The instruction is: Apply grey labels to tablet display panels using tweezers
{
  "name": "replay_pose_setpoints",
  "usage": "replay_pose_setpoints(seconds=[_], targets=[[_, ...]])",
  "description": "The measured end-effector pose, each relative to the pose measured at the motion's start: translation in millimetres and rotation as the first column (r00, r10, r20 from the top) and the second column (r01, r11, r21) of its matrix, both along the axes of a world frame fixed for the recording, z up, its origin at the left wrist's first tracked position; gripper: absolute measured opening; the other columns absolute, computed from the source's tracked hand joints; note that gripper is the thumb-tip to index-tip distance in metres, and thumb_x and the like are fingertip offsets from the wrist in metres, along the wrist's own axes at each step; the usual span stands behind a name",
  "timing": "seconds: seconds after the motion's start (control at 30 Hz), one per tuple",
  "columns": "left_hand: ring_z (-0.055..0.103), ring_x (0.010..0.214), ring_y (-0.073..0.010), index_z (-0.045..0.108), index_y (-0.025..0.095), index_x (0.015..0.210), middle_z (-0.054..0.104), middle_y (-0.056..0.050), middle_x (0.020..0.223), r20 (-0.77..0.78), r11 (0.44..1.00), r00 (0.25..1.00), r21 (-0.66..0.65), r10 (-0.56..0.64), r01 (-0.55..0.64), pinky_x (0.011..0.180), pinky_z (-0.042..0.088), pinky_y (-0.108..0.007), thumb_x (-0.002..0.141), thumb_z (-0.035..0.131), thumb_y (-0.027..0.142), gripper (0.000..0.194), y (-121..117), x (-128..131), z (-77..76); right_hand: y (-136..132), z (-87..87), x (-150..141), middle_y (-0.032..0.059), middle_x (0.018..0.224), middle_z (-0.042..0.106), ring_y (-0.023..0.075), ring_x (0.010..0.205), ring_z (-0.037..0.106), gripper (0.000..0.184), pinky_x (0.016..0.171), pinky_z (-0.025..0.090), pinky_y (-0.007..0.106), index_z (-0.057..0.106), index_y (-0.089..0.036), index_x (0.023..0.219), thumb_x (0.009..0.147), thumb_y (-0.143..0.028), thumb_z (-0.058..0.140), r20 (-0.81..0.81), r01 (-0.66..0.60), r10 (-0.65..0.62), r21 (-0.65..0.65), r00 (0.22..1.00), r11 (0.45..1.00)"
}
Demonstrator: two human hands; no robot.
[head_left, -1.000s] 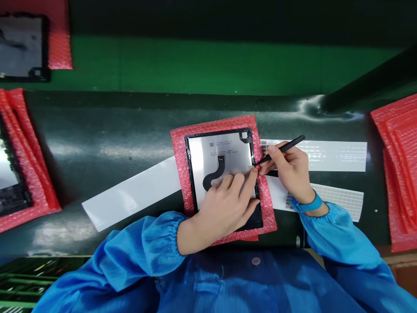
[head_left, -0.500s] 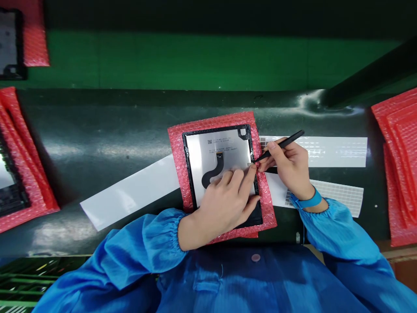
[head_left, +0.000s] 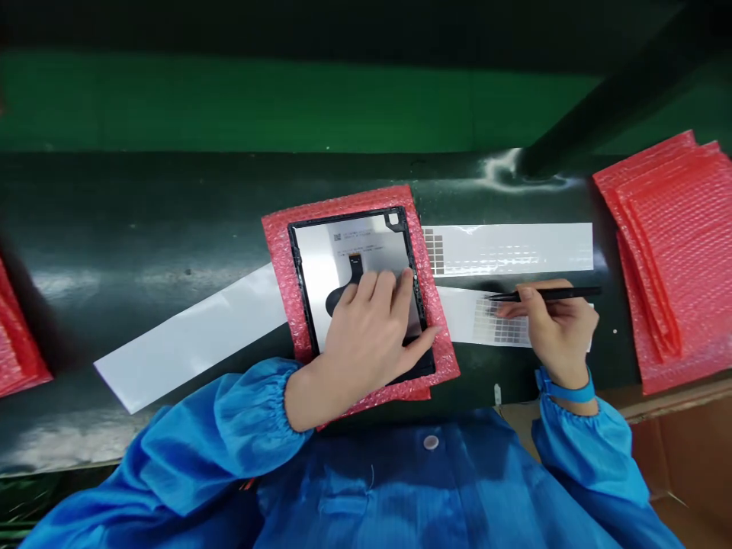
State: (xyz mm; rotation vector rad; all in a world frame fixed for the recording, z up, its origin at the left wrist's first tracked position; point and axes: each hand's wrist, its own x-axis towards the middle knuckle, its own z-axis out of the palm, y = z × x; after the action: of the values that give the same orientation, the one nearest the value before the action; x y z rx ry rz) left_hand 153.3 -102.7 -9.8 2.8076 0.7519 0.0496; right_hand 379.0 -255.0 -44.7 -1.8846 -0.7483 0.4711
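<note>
My left hand [head_left: 366, 335] rests with fingers extended across a tablet display panel [head_left: 320, 263]. The panel lies silver back up in its black frame, and a black ribbon cable [head_left: 355, 268] runs partly under my fingers. Beneath it is a red bubble-wrap sheet [head_left: 279, 238], which my thumb reaches at the right edge. Farther right, my right hand [head_left: 560, 332] is closed around black tweezers [head_left: 566, 293]. Their tips point left, over the small grey squares of the lower sticker sheet [head_left: 457, 305]. Whether a sticker is between the tips I cannot tell.
Another white sticker sheet [head_left: 508, 248] with grey squares lies just above. A plain white strip [head_left: 194, 335] extends left from the panel. Red bubble-wrap sheets [head_left: 675, 252] are stacked at the right, with more bubble wrap [head_left: 17, 343] at the left edge. A dark post [head_left: 577, 126] stands behind.
My right hand has moved with the tweezers from the panel's right edge to the lower sticker sheet. My left hand stays on the panel, its fingers shifted slightly. The whole view has swung right.
</note>
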Motion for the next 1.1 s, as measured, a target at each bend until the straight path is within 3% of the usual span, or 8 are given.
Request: replay_pose_setpoints(seconds=[0.07,0.13,0.2,0.27,0.4,0.7,0.9,1.1], targets=[[0.066,0.114,-0.0419,0.061,-0.005,0.141,0.069,-0.027,0.125,0.037,0.998,0.999,0.045,-0.04,0.038,0.088,0.056,-0.05,0.101,0.057,0.058,0.074,-5,9,7.6,-7,-10.8,1,0.0025,0.065,0.077,0.0231,0.057,0.077,0.028,0.055,0.065,0.034,0.071,-0.02,0.087,0.095,-0.046,0.077,-0.029,-0.013,0.012,-0.025,1.0,1.0],[0.056,0.135,-0.0438,0.061,-0.003,0.143,0.06,-0.029,0.146,0.098,0.985,0.981,0.058,-0.167,0.162,0.108,0.048,-0.053,0.101,0.056,0.062,0.077,-15,18,8.0,-8,-18.0,1,0.0024,0.066,0.078,0.023,0.058,0.078,0.029,0.056,0.066,0.033,0.07,-0.021,0.089,0.095,-0.048,0.076,-0.081,-0.025,0.024,-0.021,0.996,0.999],[0.043,0.15,-0.0436,0.06,-0.002,0.145,0.047,-0.027,0.161,0.102,0.951,0.946,0.028,-0.309,0.307,0.122,0.035,-0.054,0.099,0.055,0.069,0.085,-28,23,0.7,-5,-21.5,1,0.002,0.066,0.078,0.023,0.058,0.078,0.028,0.057,0.066,0.033,0.07,-0.021,0.09,0.096,-0.048,0.075,-0.109,-0.052,0.051,-0.003,0.993,0.999],[0.035,0.155,-0.0449,0.057,-0.001,0.149,0.038,-0.027,0.168,0.044,0.926,0.926,-0.038,-0.374,0.376,0.126,0.027,-0.057,0.096,0.053,0.077,0.094,-38,25,-10.0,-2,-21.8,0,0.0015,0.066,0.078,0.0231,0.058,0.078,0.027,0.055,0.066,0.033,0.07,-0.022,0.09,0.096,-0.048,0.075,-0.108,-0.075,0.077,0.018,0.991,0.997],[0.033,0.156,-0.0478,0.05,0.001,0.155,0.033,-0.027,0.17,-0.035,0.923,0.928,-0.119,-0.371,0.365,0.126,0.024,-0.061,0.094,0.053,0.08,0.1,-47,24,-22.3,3,-17.6,-3,0.0009,0.063,0.077,0.0232,0.056,0.077,0.028,0.054,0.066,0.034,0.069,-0.023,0.09,0.096,-0.05,0.074,-0.097,-0.086,0.089,0.031,0.991,0.996],[0.036,0.155,-0.0476,0.051,0.001,0.154,0.035,-0.028,0.169,-0.027,0.923,0.926,-0.094,-0.376,0.372,0.126,0.024,-0.06,0.093,0.056,0.079,0.099,-45,24,-19.4,3,-17.1,-4,0.0002,0.066,0.078,0.0211,0.058,0.078,0.023,0.055,0.065,0.031,0.07,-0.022,0.092,0.098,-0.044,0.074,-0.09,-0.12,0.123,0.035,0.988,0.992],[0.038,0.153,-0.0464,0.054,0.002,0.152,0.038,-0.027,0.167,0.004,0.925,0.928,-0.07,-0.373,0.373,0.126,0.023,-0.057,0.091,0.056,0.082,0.1,-44,23,-21.8,9,-11.2,-6,0.0007,0.062,0.076,0.0207,0.054,0.076,0.033,0.052,0.063,0.029,0.07,-0.021,0.086,0.093,-0.053,0.077,-0.155,-0.048,0.053,0.035,0.987,0.998],[0.043,0.149,-0.0448,0.058,0.001,0.148,0.046,-0.028,0.162,0.081,0.929,0.926,-0.011,-0.369,0.371,0.124,0.025,-0.054,0.09,0.054,0.085,0.101,-41,20,-21.1,23,6.2,-9,-0.0005,0.054,0.072,0.0206,0.042,0.07,0.044,0.042,0.058,0.029,0.07,-0.022,0.079,0.085,-0.064,0.081,-0.206,0.044,-0.027,0.081,0.978,0.996]])
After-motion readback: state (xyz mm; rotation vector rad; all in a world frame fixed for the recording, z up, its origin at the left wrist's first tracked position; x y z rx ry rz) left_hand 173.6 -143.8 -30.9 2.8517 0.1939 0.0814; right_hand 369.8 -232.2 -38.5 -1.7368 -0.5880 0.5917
